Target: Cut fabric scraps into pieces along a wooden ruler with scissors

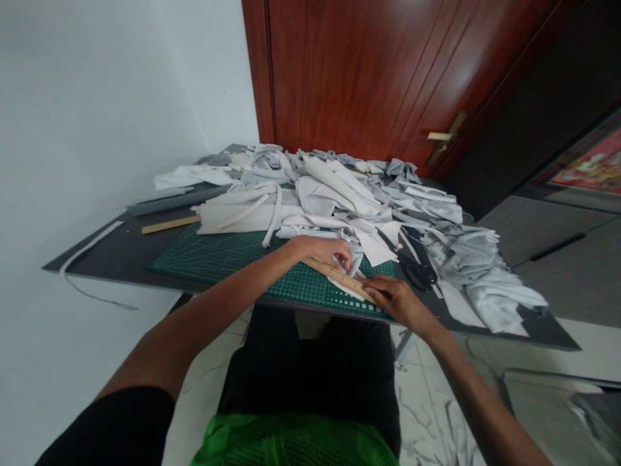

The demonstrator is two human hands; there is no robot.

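Observation:
A wooden ruler lies slantwise on the green cutting mat, with a narrow pale fabric strip showing along its near edge. My right hand grips the ruler's right end, fingers bent over it. Just beyond the ruler's left part is my left hand, its fingers curled in and pinching at a light grey fabric piece. Their exact hold is partly hidden. Black-handled scissors rest to the right of the mat, among fabric scraps.
Heaped white and grey fabric covers the back of the dark table, and another pile fills its right side. A second wooden strip lies at the left. A long thin strip hangs over the front edge. Behind stands a wooden door.

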